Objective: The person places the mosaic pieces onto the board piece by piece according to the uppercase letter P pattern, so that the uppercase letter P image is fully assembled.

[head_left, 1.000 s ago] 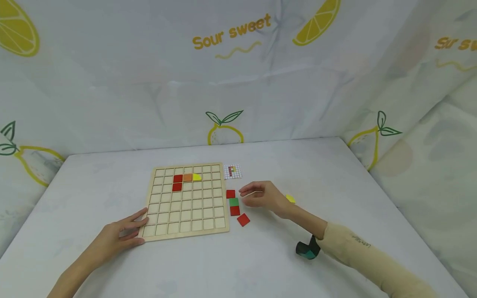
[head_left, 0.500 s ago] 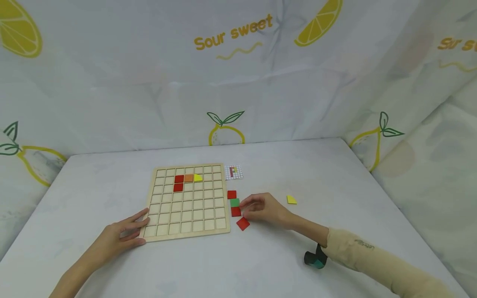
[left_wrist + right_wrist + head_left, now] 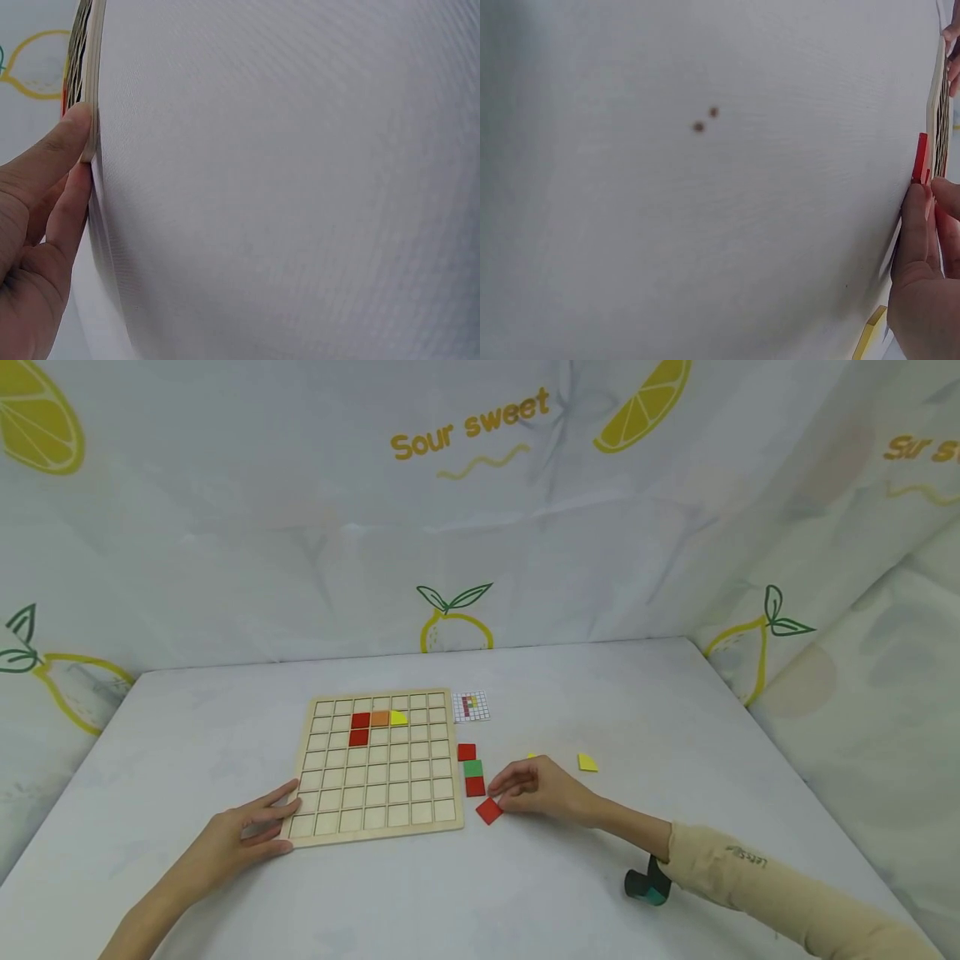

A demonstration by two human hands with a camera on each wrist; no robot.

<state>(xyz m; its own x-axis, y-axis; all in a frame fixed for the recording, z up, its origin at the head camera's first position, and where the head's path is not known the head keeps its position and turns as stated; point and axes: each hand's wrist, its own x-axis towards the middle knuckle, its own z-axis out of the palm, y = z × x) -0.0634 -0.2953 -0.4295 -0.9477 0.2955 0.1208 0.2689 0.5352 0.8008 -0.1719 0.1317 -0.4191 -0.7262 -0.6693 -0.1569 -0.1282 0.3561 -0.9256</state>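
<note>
A wooden grid board point(image 3: 375, 817) lies on the table, with red, orange and yellow tiles in several cells. My left hand point(image 3: 238, 837) holds its near-left corner, thumb at the front edge and fingers along the left side. My right hand point(image 3: 546, 793) is right of the board, its thumb and fingertips on the corner of a turned red square tile point(image 3: 489, 811). In the right wrist view, this red tile point(image 3: 920, 157) sits at the fingertips. Beside the board lie a green tile point(image 3: 473, 768) and two more red tiles, one the farther red tile point(image 3: 467, 752).
A small printed pattern card point(image 3: 471, 706) lies at the board's far right corner. Right of the hand lies a yellow quarter-round tile point(image 3: 588, 763); another yellow piece point(image 3: 531, 755) is mostly hidden behind the hand. A lemon-print cloth point(image 3: 360, 568) hangs behind the table.
My right hand has come nearer along the loose tiles and down to the turned red one. The yellow pieces behind it have come into sight. The left hand stays at the board.
</note>
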